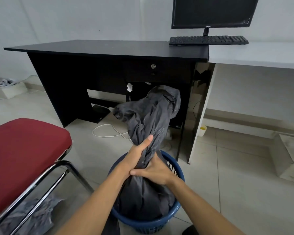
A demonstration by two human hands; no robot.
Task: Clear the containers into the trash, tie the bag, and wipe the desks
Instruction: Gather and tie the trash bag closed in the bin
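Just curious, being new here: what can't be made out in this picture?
Head view:
Contents of the trash bag: hidden by its opaque plastic.
Any knot in its neck: covered by the left hand and right hand.
Top of the monitor: cut off by the upper edge.
The grey heap under the red chair: blurred, partly behind its frame.

Left hand (140,150) above right hand (154,172), both gripping.

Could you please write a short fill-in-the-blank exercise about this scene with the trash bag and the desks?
1. The bag stands in a ____ basket.
2. The left hand grips the bag ____ the right hand.
3. The chair has a ____ seat.
4. The keyboard lies before the ____.
Missing words: blue; above; red; monitor.
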